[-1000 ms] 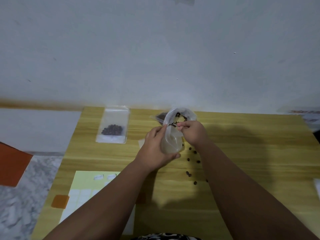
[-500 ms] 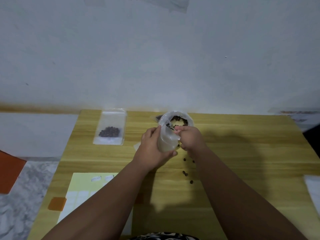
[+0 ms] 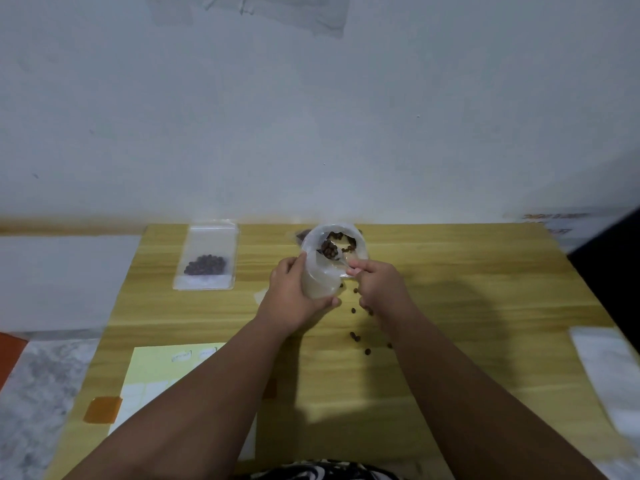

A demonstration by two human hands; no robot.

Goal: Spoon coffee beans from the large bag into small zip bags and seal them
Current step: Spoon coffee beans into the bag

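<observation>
My left hand (image 3: 294, 299) grips a small translucent zip bag (image 3: 320, 282) and holds it upright with its mouth open. My right hand (image 3: 379, 289) pinches the handle of a small spoon (image 3: 329, 250). The spoon's bowl is heaped with coffee beans and sits at the bag's open mouth. More dark beans of the large bag (image 3: 348, 241) show just behind the rim, mostly hidden by the small bag. A filled small zip bag (image 3: 207, 263) lies flat at the table's far left with beans inside.
Several loose beans (image 3: 355, 337) lie on the wooden table (image 3: 467, 306) under my right wrist. A yellow sheet with white labels (image 3: 156, 368) and an orange tab (image 3: 102, 408) sit front left. White plastic (image 3: 606, 368) lies at the right edge. A wall stands right behind the table.
The spoon loaded with beans now shows at the small bag's mouth. My right hand has eased slightly away from the rim. My left hand keeps its grip.
</observation>
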